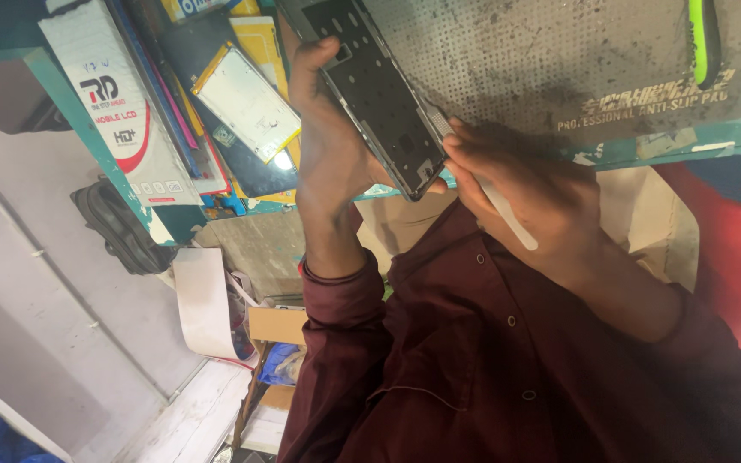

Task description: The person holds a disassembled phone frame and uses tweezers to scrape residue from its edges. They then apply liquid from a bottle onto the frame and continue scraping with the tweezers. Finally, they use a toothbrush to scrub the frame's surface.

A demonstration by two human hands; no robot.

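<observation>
Left hand (328, 146) grip closed around a dark phone frame (379, 99), held tilted over the front edge of the teal counter (70, 111). Right hand (516, 184) grip closed on a white plastic tool (508, 219), tip touching the frame's lower end. Grey perforated anti-slip mat (551, 60) covers the counter; display panel (246, 103) and white box (117, 103) at its left end. Black bag (117, 227), cardboard boxes (276, 326) on floor below.

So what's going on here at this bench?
A person in a maroon shirt is working on a phone frame. The left hand grips the frame at its edge and holds it tilted over a grey perforated mat. The right hand holds a thin white tool at the frame's lower corner. Phone screen parts lie stacked beside them.
</observation>
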